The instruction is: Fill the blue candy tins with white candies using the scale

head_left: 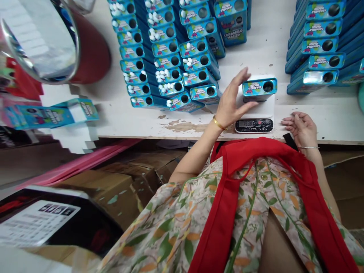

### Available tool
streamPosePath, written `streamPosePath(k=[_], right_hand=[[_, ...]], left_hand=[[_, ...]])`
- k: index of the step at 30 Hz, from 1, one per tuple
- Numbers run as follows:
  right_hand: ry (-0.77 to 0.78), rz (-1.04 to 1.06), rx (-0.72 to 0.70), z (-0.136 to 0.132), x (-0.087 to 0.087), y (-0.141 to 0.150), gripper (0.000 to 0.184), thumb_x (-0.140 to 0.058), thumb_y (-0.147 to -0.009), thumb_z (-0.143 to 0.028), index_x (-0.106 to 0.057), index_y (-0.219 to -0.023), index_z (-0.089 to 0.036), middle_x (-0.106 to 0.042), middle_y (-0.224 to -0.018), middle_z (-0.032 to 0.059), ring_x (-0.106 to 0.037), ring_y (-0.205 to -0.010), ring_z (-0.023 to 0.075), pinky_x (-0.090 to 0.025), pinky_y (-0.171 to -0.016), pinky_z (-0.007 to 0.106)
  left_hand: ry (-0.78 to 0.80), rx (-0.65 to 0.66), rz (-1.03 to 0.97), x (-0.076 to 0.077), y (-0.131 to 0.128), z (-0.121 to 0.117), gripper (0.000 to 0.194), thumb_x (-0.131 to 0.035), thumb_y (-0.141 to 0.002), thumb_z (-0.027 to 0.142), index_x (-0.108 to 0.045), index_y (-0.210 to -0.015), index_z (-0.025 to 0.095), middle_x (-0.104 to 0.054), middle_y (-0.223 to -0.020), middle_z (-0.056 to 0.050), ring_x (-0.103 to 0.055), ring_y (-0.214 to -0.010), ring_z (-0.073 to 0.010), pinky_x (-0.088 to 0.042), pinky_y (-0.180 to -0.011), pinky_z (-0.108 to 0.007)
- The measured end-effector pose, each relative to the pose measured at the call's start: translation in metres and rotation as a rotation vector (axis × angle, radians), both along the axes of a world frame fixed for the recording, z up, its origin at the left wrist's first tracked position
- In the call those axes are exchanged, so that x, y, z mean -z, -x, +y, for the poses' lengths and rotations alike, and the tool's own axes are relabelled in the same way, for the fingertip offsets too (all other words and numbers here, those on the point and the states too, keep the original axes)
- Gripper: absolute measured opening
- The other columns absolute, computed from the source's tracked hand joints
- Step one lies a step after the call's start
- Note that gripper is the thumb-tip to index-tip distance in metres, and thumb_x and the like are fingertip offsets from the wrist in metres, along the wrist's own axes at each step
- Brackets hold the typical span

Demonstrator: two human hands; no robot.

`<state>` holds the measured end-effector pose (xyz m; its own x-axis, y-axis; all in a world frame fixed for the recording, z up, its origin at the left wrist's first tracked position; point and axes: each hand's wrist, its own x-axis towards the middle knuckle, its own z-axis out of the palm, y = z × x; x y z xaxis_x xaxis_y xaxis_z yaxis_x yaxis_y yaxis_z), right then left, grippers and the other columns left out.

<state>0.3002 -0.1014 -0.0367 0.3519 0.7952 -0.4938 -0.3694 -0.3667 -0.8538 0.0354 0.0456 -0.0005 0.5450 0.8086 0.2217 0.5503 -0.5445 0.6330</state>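
Note:
A blue candy box (257, 90) with a round dark hole in its top stands upright on a small white digital scale (254, 126). The scale's display seems to read 15.30 or similar. My left hand (231, 102), with a gold bangle at the wrist, is at the box's left side. Its thumb and fingers are spread apart, and I cannot tell whether they touch the box. My right hand (303, 127) is at the table's front edge, right of the scale. Its fingers are curled in against the thumb, and what they hold, if anything, is hidden.
Rows of similar blue boxes (167, 47) stand left of the scale, several with white candies on top. More boxes (321, 45) are lined up at the right. A red metal container (93, 49) and flat box cartons (51, 116) are at the left. Cardboard boxes (96, 185) lie below the table.

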Motion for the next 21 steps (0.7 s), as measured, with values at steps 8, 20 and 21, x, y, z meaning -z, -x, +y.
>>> streamPosePath(k=[8, 20, 21], right_hand=[[-0.03, 0.022, 0.058, -0.001, 0.004, 0.004, 0.04, -0.081, -0.084, -0.048, -0.057, -0.1, -0.02, -0.075, -0.081, 0.0029, -0.075, -0.073, 0.014, -0.057, -0.057, 0.017], [0.01, 0.016, 0.089, 0.003, 0.001, 0.004, 0.036, -0.077, -0.088, -0.044, -0.049, -0.096, -0.021, -0.074, -0.078, 0.0035, -0.075, -0.068, 0.0155, -0.056, -0.052, 0.017], [0.014, 0.013, 0.092, 0.004, 0.001, 0.004, 0.037, -0.077, -0.088, -0.044, -0.049, -0.095, -0.022, -0.074, -0.078, 0.0033, -0.075, -0.068, 0.0156, -0.056, -0.051, 0.017]], left_hand=[[-0.046, 0.124, -0.122, -0.001, 0.008, 0.013, 0.067, -0.052, -0.098, 0.065, -0.037, -0.15, 0.026, -0.06, -0.141, -0.013, -0.06, -0.132, -0.0282, -0.051, -0.112, -0.047], [-0.189, -0.141, -0.179, -0.035, 0.029, 0.011, 0.043, -0.038, -0.105, 0.06, -0.044, -0.14, 0.036, -0.063, -0.118, -0.006, -0.068, -0.112, -0.0203, -0.059, -0.096, -0.039], [-0.196, -0.132, -0.192, -0.035, 0.029, 0.011, 0.041, -0.041, -0.105, 0.059, -0.045, -0.138, 0.035, -0.063, -0.117, -0.006, -0.068, -0.11, -0.0196, -0.059, -0.095, -0.039]])
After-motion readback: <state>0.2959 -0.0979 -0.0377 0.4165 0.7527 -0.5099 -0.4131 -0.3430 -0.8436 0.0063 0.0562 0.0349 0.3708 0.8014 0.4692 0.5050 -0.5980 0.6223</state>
